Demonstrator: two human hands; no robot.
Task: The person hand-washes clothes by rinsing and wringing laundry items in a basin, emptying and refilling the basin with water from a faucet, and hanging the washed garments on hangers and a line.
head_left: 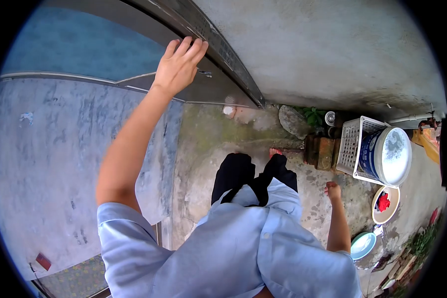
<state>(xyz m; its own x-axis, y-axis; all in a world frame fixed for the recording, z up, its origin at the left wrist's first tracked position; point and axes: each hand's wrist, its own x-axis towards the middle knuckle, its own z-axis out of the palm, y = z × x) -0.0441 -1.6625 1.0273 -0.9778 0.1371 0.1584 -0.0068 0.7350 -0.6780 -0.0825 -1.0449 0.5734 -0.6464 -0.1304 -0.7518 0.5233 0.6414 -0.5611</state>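
Observation:
My left hand (179, 68) is raised at the upper left, its bent fingers hooked at the edge of a grey door (134, 92) with a blue panel. The fingertips reach the dark gap beside the metal door frame (228, 57). Just below the fingers, a small metal latch (205, 74) shows on the door. At the right my right hand (333, 190) hangs low with its fingers curled, and nothing shows in it. It is nearest to a stack of bricks (326, 153) and the wet concrete floor.
A white plastic crate (350, 144) holds a white-lidded blue bucket (393, 156). Beyond are a cream basin (393, 211) with red cloth and a light blue basin (363, 246). A stone (293, 121) and a green plant (314, 117) sit by the wall (333, 44).

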